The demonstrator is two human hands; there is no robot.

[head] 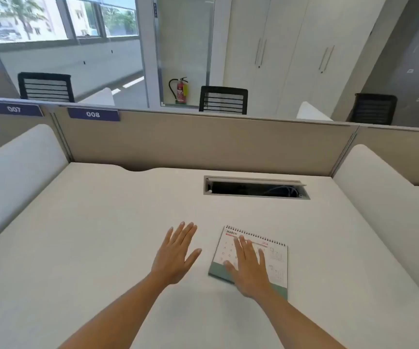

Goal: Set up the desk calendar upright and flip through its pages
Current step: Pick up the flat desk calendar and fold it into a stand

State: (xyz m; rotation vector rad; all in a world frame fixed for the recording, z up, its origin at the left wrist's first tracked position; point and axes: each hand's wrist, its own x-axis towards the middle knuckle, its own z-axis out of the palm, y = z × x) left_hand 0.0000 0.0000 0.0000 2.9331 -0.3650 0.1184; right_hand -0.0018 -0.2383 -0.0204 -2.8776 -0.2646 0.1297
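We see the desk calendar (275, 255) lying flat on the white desk (90, 235), not yet standing. Its top page is white and headed MARCH in red, with faint rows of dates and smaller month grids at the right side. A black spiral wire binding runs along its far edge, and a muted green band of the card base shows along the near edge.

Our right hand (250, 269) lies spread on the calendar, palm down, fingers straight and slightly apart, covering the middle of the page; it grips nothing, only rests on the paper. Our left hand (175, 255) is just beside the calendar's left edge, apart from it, open with fingers fanned and thumb out, holding nothing. Whether it touches the desk we cannot tell.

The desk surface is smooth and matte. A rectangular cable slot (256, 188) with a metal frame is cut into it beyond the calendar. A beige fabric partition (203, 144) backs the desk.
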